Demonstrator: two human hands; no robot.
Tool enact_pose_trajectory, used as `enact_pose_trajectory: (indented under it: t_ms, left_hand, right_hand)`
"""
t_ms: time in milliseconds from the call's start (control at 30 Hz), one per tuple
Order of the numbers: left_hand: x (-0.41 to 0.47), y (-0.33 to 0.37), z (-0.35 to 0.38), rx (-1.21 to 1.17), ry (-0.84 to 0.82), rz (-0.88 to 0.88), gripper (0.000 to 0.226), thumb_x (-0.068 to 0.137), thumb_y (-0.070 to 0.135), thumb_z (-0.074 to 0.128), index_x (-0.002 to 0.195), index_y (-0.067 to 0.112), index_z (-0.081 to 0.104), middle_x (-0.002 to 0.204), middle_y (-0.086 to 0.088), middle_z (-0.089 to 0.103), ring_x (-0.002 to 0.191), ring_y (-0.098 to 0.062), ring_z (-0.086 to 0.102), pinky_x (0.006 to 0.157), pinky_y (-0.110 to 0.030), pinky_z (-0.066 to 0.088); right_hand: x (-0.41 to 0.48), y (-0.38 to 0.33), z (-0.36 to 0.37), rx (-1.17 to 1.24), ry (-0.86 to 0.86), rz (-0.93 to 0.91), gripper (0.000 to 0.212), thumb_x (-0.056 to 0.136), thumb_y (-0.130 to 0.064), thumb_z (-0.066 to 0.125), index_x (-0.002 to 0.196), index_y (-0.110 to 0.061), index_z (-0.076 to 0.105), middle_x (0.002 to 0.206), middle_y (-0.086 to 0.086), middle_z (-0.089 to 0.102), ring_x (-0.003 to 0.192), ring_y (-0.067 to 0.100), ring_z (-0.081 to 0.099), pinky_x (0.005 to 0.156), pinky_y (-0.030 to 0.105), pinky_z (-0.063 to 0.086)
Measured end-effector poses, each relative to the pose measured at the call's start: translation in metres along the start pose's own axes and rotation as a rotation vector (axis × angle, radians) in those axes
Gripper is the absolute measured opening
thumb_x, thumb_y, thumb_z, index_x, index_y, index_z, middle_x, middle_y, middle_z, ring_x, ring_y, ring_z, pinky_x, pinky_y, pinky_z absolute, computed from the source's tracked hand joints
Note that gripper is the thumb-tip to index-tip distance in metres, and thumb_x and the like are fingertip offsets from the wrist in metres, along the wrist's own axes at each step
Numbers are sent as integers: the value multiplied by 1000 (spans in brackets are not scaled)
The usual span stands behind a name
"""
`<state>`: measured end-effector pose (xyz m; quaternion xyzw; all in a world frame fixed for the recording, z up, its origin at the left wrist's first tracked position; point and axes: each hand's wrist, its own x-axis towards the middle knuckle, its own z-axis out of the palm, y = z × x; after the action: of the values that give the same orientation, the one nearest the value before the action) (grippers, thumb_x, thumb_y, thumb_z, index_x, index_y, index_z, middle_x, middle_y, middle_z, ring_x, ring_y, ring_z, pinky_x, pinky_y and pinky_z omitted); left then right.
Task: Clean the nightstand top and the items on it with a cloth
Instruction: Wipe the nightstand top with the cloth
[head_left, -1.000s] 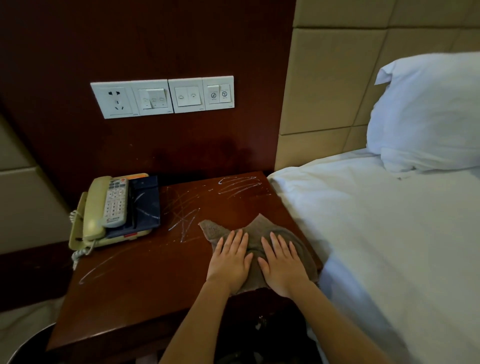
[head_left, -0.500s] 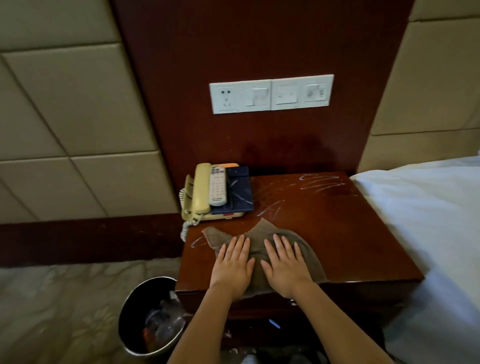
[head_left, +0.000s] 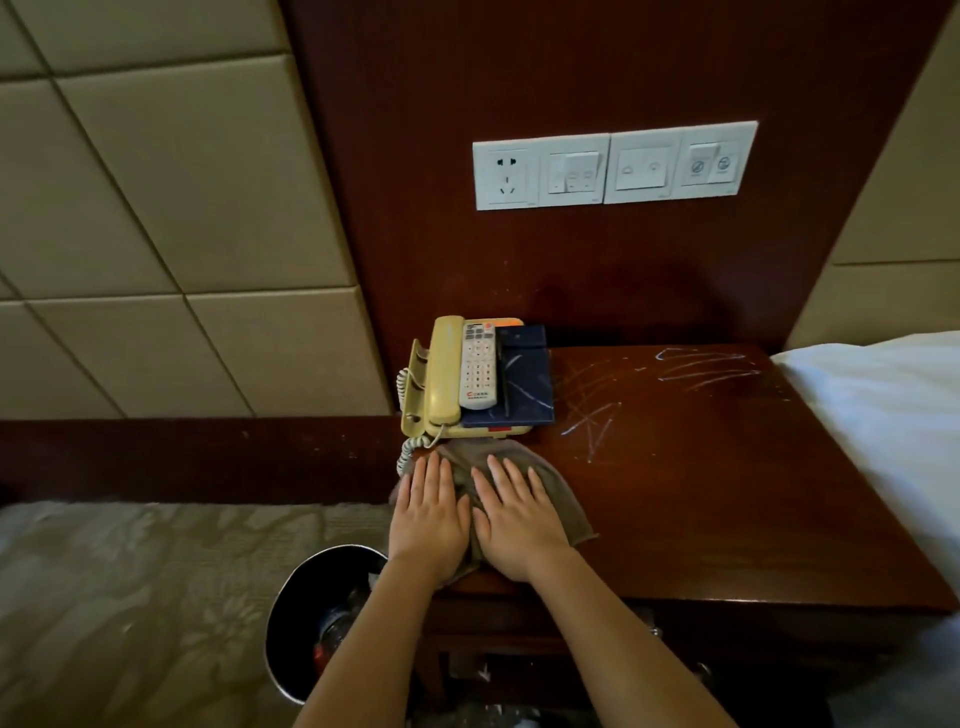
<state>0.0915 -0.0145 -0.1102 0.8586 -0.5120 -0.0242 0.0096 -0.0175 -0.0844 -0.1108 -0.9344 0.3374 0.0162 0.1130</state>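
Several scribbles (head_left: 701, 366) mark the nightstand (head_left: 727, 493) beside the bed (head_left: 883, 415).

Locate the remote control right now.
Head view: the remote control lies on the telephone at the nightstand's back-left corner, between the handset on its left and a dark blue folder on its right, just beyond the cloth.

You have one view (head-worn, wide-angle): it looks forward and down from close above the tabletop (head_left: 727, 509), facing the switch panel (head_left: 615, 166) behind it.
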Motion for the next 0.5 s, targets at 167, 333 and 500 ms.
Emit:
enact_pose_trajectory:
  t_ms: [167,333,500]
  left_hand:
    - [13,62,-1,-20,0,96,59,102,39,10,151,8,-3,160,-8,-7,147,-21,-10,118,-36,-7]
    - [22,150,0,-45,-17,259,60,102,41,10,151,9,-3,160,-7,-7,147,-20,-10,118,-35,-8]
    - [22,247,2,-41,-44,424,61,101,41,7,151,9,-3,160,-7,-7,147,-21,-11,118,-37,-8]
  right_hand:
    - [-17,66,-11,-8,14,59,58,101,-46,12,153,-23,0,161,2,-9,147,17,-10,117,38,-10]
    - [-53,157,-24,-12,62,208,62,99,-52,16,153,-25,2,161,1,-7,148,17,-6,117,38,-7]
    - [-102,241,-36,-59,102,370,62,99,-52,18,153,-26,4,162,1,-3,148,16,-2,118,38,-2]
